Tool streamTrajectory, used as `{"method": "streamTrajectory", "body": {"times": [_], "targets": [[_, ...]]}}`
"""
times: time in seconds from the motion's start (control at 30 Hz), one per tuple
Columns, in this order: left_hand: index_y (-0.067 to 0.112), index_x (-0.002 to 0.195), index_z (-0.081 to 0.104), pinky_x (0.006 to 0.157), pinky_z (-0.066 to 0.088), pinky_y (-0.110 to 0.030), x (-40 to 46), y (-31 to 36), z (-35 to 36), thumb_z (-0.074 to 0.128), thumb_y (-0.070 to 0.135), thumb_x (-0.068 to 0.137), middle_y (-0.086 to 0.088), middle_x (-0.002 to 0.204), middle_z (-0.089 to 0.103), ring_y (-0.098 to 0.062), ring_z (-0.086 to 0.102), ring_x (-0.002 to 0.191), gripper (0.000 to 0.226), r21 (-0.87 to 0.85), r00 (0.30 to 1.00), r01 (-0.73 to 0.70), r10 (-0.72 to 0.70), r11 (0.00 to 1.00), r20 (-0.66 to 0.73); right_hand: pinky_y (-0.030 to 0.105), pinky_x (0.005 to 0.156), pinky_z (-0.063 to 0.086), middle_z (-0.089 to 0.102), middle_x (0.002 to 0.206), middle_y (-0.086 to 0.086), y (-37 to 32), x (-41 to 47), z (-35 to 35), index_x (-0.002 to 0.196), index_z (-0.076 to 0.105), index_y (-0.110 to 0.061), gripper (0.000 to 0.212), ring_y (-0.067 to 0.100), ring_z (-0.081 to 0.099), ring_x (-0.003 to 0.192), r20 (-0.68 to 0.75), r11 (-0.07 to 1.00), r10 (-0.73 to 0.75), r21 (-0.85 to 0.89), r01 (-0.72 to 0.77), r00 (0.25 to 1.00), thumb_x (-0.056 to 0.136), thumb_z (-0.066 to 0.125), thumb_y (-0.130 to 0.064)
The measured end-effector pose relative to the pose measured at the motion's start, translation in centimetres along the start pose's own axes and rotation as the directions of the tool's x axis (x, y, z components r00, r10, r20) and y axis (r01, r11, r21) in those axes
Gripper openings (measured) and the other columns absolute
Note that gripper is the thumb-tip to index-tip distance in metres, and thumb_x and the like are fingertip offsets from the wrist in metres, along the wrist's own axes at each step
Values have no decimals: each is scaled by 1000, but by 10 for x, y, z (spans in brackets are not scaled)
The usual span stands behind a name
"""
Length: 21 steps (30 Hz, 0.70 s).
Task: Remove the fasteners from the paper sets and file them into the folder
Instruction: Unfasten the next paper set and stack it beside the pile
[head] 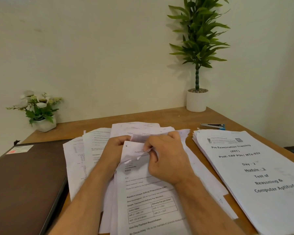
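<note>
Stapler point(213, 126) behind stack point(255, 175); folder point(24, 180) beside hands point(143, 153).

A paper set point(153, 192) is laid on the table point(168, 116); its top corner is pinched by the left hand point(115, 150) and right hand point(166, 160). A brown folder point(24, 180) is placed left of the set, a printed stack point(251, 175) right of it, a stapler point(213, 126) beyond the stack.

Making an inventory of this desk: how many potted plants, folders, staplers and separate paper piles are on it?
Potted plants: 2, tall leafy plant and flower pot
Folders: 1, brown folder
Staplers: 1, stapler
Paper piles: 2, middle pile and right stack
Total: 6
</note>
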<state>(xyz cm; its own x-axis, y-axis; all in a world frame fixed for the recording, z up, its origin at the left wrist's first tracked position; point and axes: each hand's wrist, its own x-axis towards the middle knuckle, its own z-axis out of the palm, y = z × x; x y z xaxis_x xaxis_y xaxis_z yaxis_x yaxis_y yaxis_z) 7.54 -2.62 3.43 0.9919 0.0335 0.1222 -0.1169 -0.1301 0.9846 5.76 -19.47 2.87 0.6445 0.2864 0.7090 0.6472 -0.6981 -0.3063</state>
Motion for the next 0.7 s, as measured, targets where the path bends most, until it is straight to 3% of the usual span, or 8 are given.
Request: {"method": "streamTrajectory", "body": {"times": [0.13, 0.2, 0.27, 0.37, 0.47, 0.57, 0.6, 0.7], "targets": [[10, 85, 81, 69, 52, -38, -1, -3, -5, 74, 5, 80, -19, 87, 76, -32, 67, 74, 10, 81, 988, -38, 25, 996, 151, 44, 103, 37, 68, 72, -10, 3, -1, -1, 80, 66, -23, 14, 12, 60, 69, 56, 1000, -2, -23, 4, 998, 71, 57, -16], [15, 76, 81, 59, 52, -29, -5, -2, -3, 73, -2, 82, -7, 75, 76, -16, 67, 65, 20, 170, 990, -91, 71, 981, 123, 44, 115, 29, 70, 73, -11, 2, -2, -2, 80, 68, -25, 15, 10, 63, 73, 93, 999, -10, -50, 14, 996, 72, 57, -18], [18, 69, 79, 56, 53, -25, -5, -2, -4, 76, -6, 77, 0, 68, 74, -11, 67, 61, 26, 176, 992, -128, 124, 976, 31, 39, 121, 20, 70, 72, -12, 2, -3, -3, 78, 68, -25, 14, 8, 63, 75, 109, 999, -13, -32, 17, 994, 72, 58, -16], [13, 78, 80, 60, 58, -30, -3, -1, -4, 81, -5, 72, -5, 75, 77, -17, 73, 69, 19, 129, 989, -139, 144, 982, -31, 25, 122, 7, 68, 68, -11, 1, -1, -4, 77, 67, -23, 15, 9, 63, 73, 134, 1000, 2, 17, -4, 991, 73, 59, -11], [8, 74, 76, 59, 54, -35, 0, -1, -2, 84, 8, 75, -8, 72, 75, -20, 67, 63, 8, 119, 991, -131, 132, 984, 0, 27, 123, 9, 67, 69, -10, 1, 0, -4, 77, 66, -22, 14, 10, 63, 75, 162, 1000, 8, 21, -12, 987, 73, 59, -10], [-3, 66, 57, 56, 35, -33, 2, -4, -3, 74, 41, 80, -16, 62, 50, -22, 43, 56, 50, 30, 995, -89, 90, 996, -36, 30, 123, 15, 66, 69, -10, 1, -1, -3, 76, 64, -21, 14, 10, 60, 71, 165, 1000, -7, 30, 2, 986, 72, 59, -9], [-5, 71, 61, 60, 37, -35, 3, -5, -3, 70, 44, 84, -20, 65, 54, -25, 45, 60, 52, 2, 996, -69, 69, 998, -49, 28, 123, 14, 66, 69, -9, 1, -1, -2, 76, 65, -21, 14, 10, 60, 71, 164, 1000, -7, 25, 3, 986, 72, 59, -9], [7, 87, 77, 74, 49, -44, 6, -7, -4, 62, 31, 98, -28, 92, 73, -33, 64, 75, 30, -92, 993, -24, 13, 995, -119, 19, 120, 10, 67, 70, -9, 1, 0, -2, 77, 66, -21, 13, 12, 61, 73, 170, 1000, 0, 3, 0, 985, 73, 60, -10]]}}
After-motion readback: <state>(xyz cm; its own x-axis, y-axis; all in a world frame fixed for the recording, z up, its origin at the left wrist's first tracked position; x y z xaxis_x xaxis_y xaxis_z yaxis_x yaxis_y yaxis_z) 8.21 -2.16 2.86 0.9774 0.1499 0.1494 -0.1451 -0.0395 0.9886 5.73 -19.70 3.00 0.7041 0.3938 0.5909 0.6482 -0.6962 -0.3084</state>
